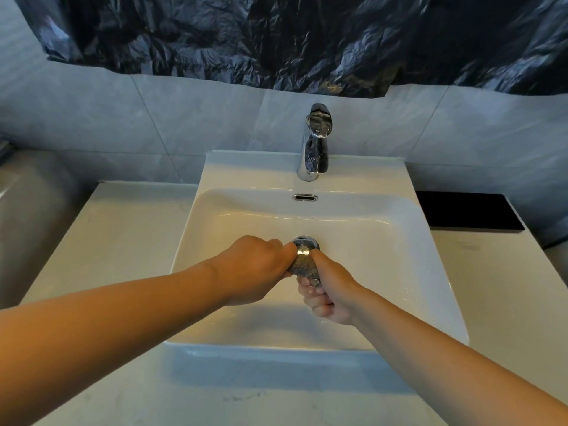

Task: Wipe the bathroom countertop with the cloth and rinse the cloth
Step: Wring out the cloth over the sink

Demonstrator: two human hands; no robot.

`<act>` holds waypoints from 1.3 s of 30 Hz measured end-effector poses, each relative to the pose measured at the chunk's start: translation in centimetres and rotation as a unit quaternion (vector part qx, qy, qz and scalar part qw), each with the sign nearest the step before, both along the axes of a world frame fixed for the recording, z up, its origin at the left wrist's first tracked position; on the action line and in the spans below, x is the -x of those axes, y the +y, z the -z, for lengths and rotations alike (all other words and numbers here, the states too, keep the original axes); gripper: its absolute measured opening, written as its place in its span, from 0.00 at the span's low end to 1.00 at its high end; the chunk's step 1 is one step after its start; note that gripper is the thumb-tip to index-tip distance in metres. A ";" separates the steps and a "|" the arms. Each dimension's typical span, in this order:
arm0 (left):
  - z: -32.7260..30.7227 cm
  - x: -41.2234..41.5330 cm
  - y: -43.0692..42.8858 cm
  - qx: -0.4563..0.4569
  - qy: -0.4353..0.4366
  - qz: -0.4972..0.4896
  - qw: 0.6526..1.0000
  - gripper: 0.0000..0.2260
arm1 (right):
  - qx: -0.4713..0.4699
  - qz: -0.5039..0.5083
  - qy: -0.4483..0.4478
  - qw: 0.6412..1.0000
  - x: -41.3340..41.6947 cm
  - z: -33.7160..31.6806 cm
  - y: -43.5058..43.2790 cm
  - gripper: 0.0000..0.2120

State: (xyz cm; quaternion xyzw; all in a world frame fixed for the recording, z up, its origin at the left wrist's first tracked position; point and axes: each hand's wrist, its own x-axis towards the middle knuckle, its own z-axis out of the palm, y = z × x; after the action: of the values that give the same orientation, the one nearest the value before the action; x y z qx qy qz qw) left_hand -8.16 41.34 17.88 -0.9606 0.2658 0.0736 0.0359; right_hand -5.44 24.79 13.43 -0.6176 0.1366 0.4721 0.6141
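Both my hands hold a small grey cloth (303, 266), bunched and twisted into a tight roll, over the middle of the white basin (215, 210). My left hand (258, 269) grips its left end with curled fingers. My right hand (329, 292) grips the lower right end, palm turned up. Only a short stretch of the cloth shows between the two fists. It hangs just in front of the chrome drain (305, 241). The pale countertop (123, 229) spreads left, right and in front of the basin.
A chrome tap (315, 142) stands at the back of the basin, with no water running from it. A black mat (467, 212) lies on the counter at the right rear. Dark crinkled plastic sheeting (307, 38) covers the wall above the tiles.
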 end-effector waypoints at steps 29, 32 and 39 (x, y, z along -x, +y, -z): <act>2.0 4.0 -1.8 0.018 0.019 -0.083 0.996 0.12 | 0.200 -0.114 -0.351 0.908 0.5 1.7 -1.4 0.27; 2.1 3.6 -0.7 0.004 0.009 -0.032 0.999 0.12 | 0.148 -0.140 -0.176 0.963 0.9 0.9 -1.4 0.23; 1.6 4.9 -0.6 0.160 0.058 -0.207 0.963 0.12 | 0.157 -0.066 -0.350 0.921 0.5 -0.1 -1.0 0.20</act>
State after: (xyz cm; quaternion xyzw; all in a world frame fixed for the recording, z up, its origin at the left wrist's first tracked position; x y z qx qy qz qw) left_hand -13.04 40.74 16.25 -0.9818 0.0716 0.0918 -0.1502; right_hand -5.92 23.83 13.51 -0.8393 -0.0559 0.2376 0.4858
